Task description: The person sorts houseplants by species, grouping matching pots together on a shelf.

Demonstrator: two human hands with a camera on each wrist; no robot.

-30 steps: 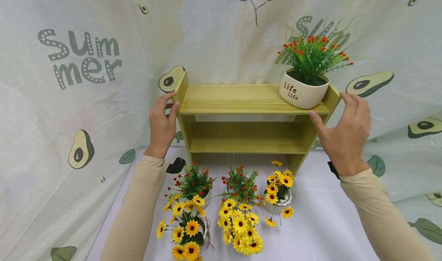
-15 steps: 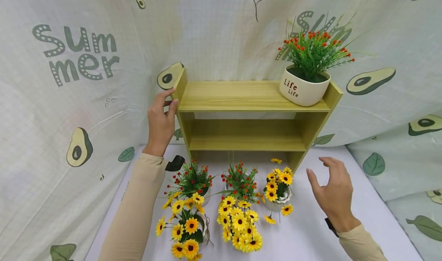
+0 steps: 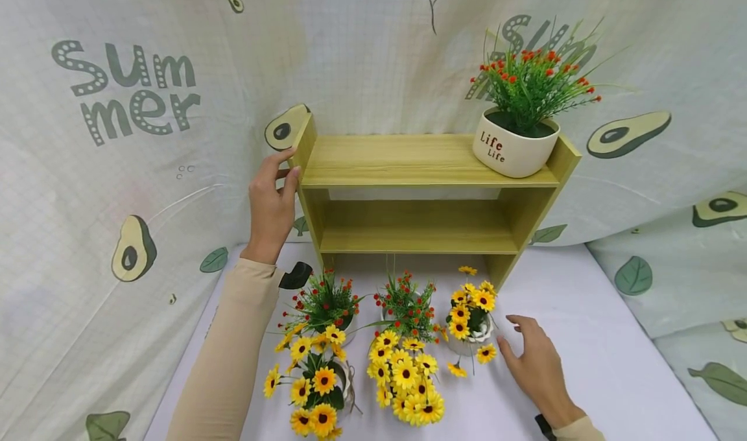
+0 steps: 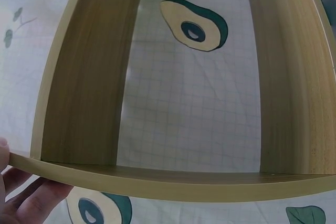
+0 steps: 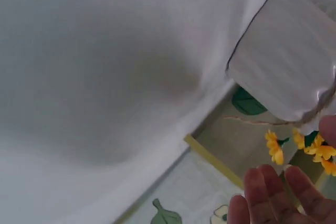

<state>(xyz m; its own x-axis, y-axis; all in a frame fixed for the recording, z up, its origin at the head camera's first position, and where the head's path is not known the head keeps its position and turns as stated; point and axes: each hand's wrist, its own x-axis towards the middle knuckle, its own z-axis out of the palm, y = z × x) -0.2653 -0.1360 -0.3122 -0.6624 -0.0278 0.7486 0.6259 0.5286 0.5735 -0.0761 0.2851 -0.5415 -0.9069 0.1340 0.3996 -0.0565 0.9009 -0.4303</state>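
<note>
My right hand (image 3: 539, 366) has dropped off the shelf's right end panel over the last second and now sits low on the desk (image 3: 583, 311), fingers loosely spread, holding nothing, just beside the small sunflower pot (image 3: 471, 327) without touching it. My left hand (image 3: 271, 204) hasn't moved: it rests flat against the left end of the wooden shelf (image 3: 420, 162), fingers straight, steadying more than gripping. I read that as shelf positioning finished and the sunflower pot next up. The shelf is pale laminate board, two tiers, square edges. Top tier carries a smooth white ceramic pot (image 3: 513, 146) lettered "Life", with plastic green sprigs and red buds. The remaining four flower pots (image 3: 362, 344) stand on the desk in front, white cloth underneath, avocado-print fabric behind.
</note>
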